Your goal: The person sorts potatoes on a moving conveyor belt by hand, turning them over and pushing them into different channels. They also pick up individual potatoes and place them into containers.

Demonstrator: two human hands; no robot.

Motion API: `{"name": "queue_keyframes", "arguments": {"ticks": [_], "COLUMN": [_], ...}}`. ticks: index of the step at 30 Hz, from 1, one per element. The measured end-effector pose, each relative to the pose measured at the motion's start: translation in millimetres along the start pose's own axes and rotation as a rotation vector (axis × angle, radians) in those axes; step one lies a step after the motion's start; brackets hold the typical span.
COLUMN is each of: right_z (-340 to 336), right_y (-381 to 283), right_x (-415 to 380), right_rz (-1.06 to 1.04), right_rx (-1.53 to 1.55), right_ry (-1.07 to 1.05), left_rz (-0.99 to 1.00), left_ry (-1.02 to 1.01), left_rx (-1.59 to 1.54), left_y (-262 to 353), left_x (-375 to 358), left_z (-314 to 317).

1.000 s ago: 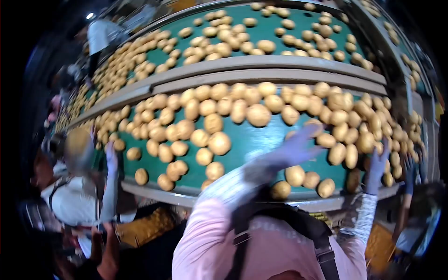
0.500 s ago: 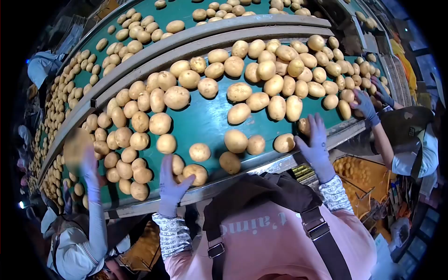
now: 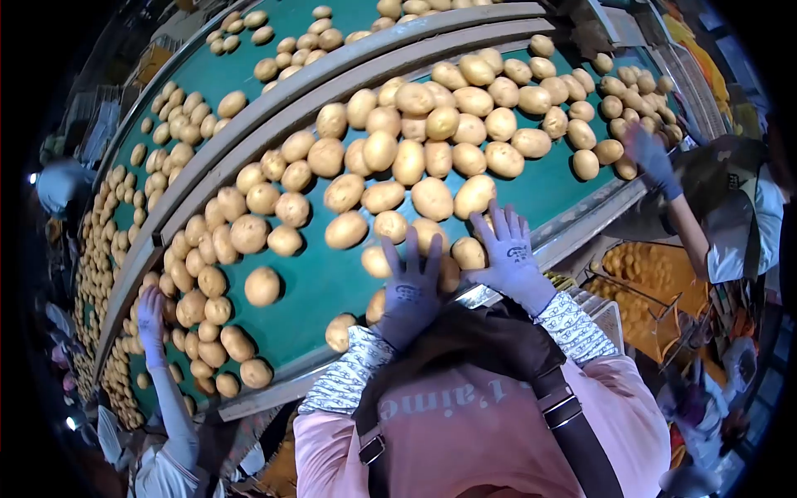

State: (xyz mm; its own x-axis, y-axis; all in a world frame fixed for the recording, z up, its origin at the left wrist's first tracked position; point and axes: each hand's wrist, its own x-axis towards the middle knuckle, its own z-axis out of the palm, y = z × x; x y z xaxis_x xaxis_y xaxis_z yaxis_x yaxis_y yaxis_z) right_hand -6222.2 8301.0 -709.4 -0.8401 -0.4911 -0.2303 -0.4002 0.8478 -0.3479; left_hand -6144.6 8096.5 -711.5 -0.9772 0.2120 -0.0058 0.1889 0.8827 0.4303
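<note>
My left hand (image 3: 411, 286), in a pale purple glove, lies at the near edge of the green belt with its fingers spread. Close to its fingertips is a potato (image 3: 376, 262), and another potato (image 3: 375, 307) sits by its wrist side. My right hand (image 3: 510, 259), gloved alike, also has its fingers apart, beside a potato (image 3: 469, 253) at its thumb side. Between the two hands a darker potato (image 3: 449, 274) is partly hidden. Neither hand is closed around anything. Beyond my fingers lies a dense group of potatoes (image 3: 432, 199).
The green belt (image 3: 320, 286) runs across in front of me, bounded by a metal near edge (image 3: 573, 236) and a far rail (image 3: 365, 70). A co-worker's gloved hand (image 3: 652, 158) is at right, another's (image 3: 151, 319) at left. An orange bag (image 3: 664, 286) holds potatoes at right.
My left hand has moved right and my right hand slightly left, so they are closer together. Potatoes on the belt have shifted left. The left co-worker's hand no longer holds a blurred brown object.
</note>
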Motion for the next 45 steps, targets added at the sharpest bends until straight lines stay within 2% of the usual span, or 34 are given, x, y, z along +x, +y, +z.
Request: {"name": "queue_keyframes", "arguments": {"ticks": [3,6,10,11,14,17,18,20,21,23,24,26,27,29,30,31,32,33,34,35,36,37,39,40,41,43,45], "right_z": [-2.4,-7.0,-9.8,-12.6,-26.5,-26.7,-34.6,-46.9,-52.8,-47.0,-53.1,-59.3,-70.5,-83.0,-44.6,-73.7,-75.6,-59.3,-50.5,-42.2,-33.1,-23.2,-44.8,-53.5,-63.0,-98.7,-114.7], "right_y": [33.1,56.4,114.6,132.1,186.9,251.9,264.7,298.9,317.9,368.2,375.8,380.9,356.5,280.3,260.1,200.4,155.3,132.8,109.4,97.0,106.3,117.3,139.3,167.0,199.0,240.6,278.0], "right_x": [10.6,20.3,53.8,66.0,102.1,129.0,137.0,159.3,171.3,196.4,202.6,207.0,199.7,170.8,163.7,148.8,128.1,126.7,112.8,104.5,99.5,99.3,98.7,96.1,93.1,83.6,65.2], "right_rz": [-0.133,-0.11,-0.125,-0.153,-0.107,-0.124,-0.079,0.064,0.178,0.341,0.432,0.409,0.244,-0.11,-0.166,-0.381,-0.468,-0.555,-0.687,-0.748,-0.788,-0.824,-0.725,-0.672,-0.618,-0.439,-0.293], "right_rx": [-0.02,-0.045,-0.111,-0.111,-0.17,-0.234,-0.26,-0.34,-0.405,-0.413,-0.307,-0.271,-0.218,-0.032,0.181,0.345,0.382,0.182,0.1,0.204,0.095,-0.01,-0.238,-0.123,-0.009,-0.111,-0.043], "right_ry": [0.07,0.079,0.312,0.385,0.427,0.549,0.552,0.508,0.46,0.539,0.555,0.659,0.731,0.804,0.745,0.541,0.455,0.133,0.272,0.219,0.145,0.079,-0.078,0.015,0.105,0.293,0.302], "left_rz": [0.06,0.11,0.157,0.134,0.07,0.092,0.141,0.205,0.177,0.208,0.226,-0.211,-0.616,-0.731,-0.995,-1.043,-1.086,-1.059,-1.033,-1.074,-1.033,-1.009,-0.947,-0.924,-0.945,-0.959,-0.92], "left_ry": [-0.213,-0.349,-0.038,-0.073,0.034,0.05,-0.062,0.139,0.126,0.217,0.257,0.399,0.523,0.75,0.589,0.522,0.454,0.412,0.372,0.406,0.382,0.451,0.618,0.73,0.709,0.597,0.418], "left_rx": [-0.073,0.01,-0.044,-0.048,-0.138,0.206,0.044,-0.154,-0.217,-0.325,-0.378,-0.309,-0.333,-0.074,0.252,0.283,0.31,0.249,0.187,-0.216,-0.184,-0.437,-0.963,-1.233,-0.999,-0.769,-0.609], "left_y": [13.6,31.4,44.6,58.6,68.0,80.8,79.2,77.3,82.7,80.5,71.0,35.4,24.8,-29.3,-56.7,-51.4,-45.6,-32.1,-14.8,-8.6,2.5,17.3,42.2,50.8,53.2,57.2,60.1], "left_x": [40.6,85.7,129.5,150.8,223.5,269.2,284.3,291.6,282.1,244.8,225.3,154.8,116.3,28.1,-25.7,-48.3,-58.4,-51.7,-41.8,-34.8,-28.2,-25.9,-29.2,-34.0,-32.4,-18.6,8.7], "left_z": [0.4,4.6,60.7,51.8,77.7,110.7,98.8,104.7,87.7,50.5,28.0,-1.2,-24.3,-45.6,-33.6,-22.0,-14.1,-5.5,6.4,23.4,32.3,32.5,18.8,12.7,17.8,24.0,33.8]}}
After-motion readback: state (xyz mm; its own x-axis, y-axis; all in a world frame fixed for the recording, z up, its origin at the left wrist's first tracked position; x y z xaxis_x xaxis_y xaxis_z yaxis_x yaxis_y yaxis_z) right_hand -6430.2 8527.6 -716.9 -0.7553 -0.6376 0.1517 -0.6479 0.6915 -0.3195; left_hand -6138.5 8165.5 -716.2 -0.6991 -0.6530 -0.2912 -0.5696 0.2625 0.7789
